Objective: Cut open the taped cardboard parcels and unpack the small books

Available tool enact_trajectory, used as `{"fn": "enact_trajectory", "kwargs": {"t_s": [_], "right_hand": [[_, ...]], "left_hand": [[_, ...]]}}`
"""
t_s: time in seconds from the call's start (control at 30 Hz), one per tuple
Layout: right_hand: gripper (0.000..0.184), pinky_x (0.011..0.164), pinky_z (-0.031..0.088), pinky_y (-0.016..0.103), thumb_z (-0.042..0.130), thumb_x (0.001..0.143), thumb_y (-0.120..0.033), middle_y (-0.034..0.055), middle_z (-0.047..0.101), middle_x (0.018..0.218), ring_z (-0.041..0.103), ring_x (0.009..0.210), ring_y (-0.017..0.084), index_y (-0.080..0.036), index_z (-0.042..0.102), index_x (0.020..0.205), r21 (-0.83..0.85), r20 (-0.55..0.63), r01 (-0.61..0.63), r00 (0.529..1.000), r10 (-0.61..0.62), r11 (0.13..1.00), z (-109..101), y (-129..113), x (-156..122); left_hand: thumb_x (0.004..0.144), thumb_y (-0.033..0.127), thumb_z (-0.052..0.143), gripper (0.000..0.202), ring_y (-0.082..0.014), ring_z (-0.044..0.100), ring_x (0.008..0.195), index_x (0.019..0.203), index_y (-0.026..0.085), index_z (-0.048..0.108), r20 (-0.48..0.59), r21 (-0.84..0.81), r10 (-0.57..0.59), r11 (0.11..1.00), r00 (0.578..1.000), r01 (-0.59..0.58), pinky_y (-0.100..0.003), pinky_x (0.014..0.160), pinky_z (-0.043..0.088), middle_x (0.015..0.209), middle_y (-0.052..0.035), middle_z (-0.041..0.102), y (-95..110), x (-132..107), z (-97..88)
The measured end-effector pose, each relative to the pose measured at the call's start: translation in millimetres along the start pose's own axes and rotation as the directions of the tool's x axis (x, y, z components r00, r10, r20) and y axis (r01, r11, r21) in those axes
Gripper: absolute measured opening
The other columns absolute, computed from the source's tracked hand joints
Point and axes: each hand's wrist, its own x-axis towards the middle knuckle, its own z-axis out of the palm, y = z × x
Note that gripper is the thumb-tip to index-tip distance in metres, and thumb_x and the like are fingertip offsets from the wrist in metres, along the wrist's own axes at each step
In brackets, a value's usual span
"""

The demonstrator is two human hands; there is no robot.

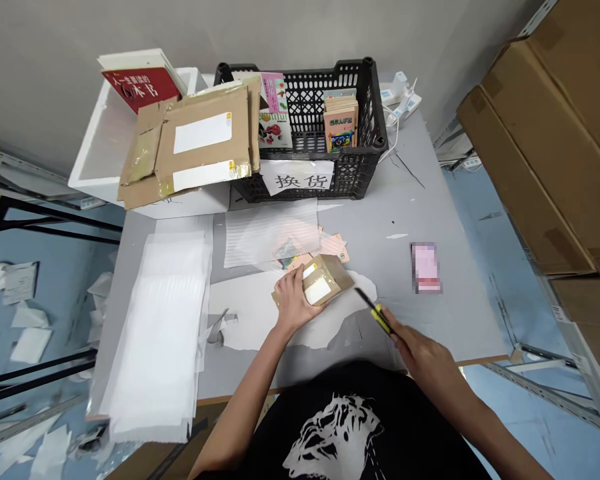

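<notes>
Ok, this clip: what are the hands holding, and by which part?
The left hand grips a small cardboard parcel around its left end; the right hand holds a yellow-and-black box cutter by the rear of its handle.

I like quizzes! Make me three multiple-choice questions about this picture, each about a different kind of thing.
1. Where is the paper sign with big Chinese characters?
A) On the front of the plastic crate
B) On the floor
C) On the wall

2. What colour is the plastic crate?
A) Red
B) Black
C) White

3. What is the left hand holding?
A) A book
B) Nothing
C) A small cardboard parcel

Answers:
1. A, because the sign covers part of the crate's front.
2. B, because its mesh walls are black.
3. C, because the fingers wrap around the parcel, while the right hand grips a yellow box cutter.
</notes>
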Motion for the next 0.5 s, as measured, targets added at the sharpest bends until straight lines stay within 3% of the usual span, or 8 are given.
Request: {"fn": "enact_trajectory", "kwargs": {"t_s": [0.13, 0.27, 0.37, 0.5], "right_hand": [[0.059, 0.047, 0.042, 0.024, 0.032, 0.093, -0.018, 0.0089, 0.059, 0.097, 0.055, 0.056, 0.014, -0.025, 0.016, 0.149, -0.174, -0.123, -0.203, 0.975, 0.183, 0.964, 30, 23, 30], [0.067, 0.065, 0.046, 0.031, 0.038, 0.083, -0.003, 0.0137, 0.053, 0.101, 0.057, 0.082, 0.022, -0.029, 0.032, 0.144, -0.317, -0.136, -0.33, 0.944, 0.302, 0.889, 86, 34, 81], [0.063, 0.071, 0.046, 0.035, 0.037, 0.085, -0.004, 0.0146, 0.053, 0.103, 0.054, 0.091, 0.025, -0.032, 0.036, 0.142, -0.262, -0.074, -0.398, 0.917, 0.393, 0.879, 123, 40, 104], [0.047, 0.09, 0.04, 0.046, 0.041, 0.089, -0.02, 0.0151, 0.049, 0.118, 0.046, 0.112, 0.03, -0.026, 0.045, 0.136, 0.003, -0.111, -0.415, 0.904, 0.413, 0.91, 150, 46, 103]], "left_hand": [[0.06, 0.061, 0.068, 0.101, -0.0374, 0.044, 0.109, 0.141, 0.016, 0.03, -0.054, 0.067, -0.08, 0.994, 0.995, 0.083, -0.052, 0.091, 0.03, 0.122, -0.0187, 0.05, 24, -3, -2.8], [0.066, 0.065, 0.061, 0.099, -0.0368, 0.044, 0.108, 0.14, 0.007, 0.03, -0.034, 0.189, -0.25, 0.949, 0.968, 0.252, -0.052, 0.091, 0.03, 0.121, -0.0218, 0.05, 52, -13, 15.2], [0.072, 0.066, 0.055, 0.096, -0.0357, 0.042, 0.113, 0.141, 0.004, 0.029, 0.042, 0.26, -0.257, 0.936, 0.965, 0.238, -0.051, 0.093, 0.031, 0.127, -0.0223, 0.047, 62, -19, 22.3], [0.085, 0.056, 0.043, 0.075, -0.031, 0.045, 0.113, 0.142, 0.009, 0.031, 0.177, 0.214, -0.215, 0.961, 0.96, 0.176, -0.043, 0.09, 0.038, 0.128, -0.0176, 0.051, 48, -23, 10.0]]}}
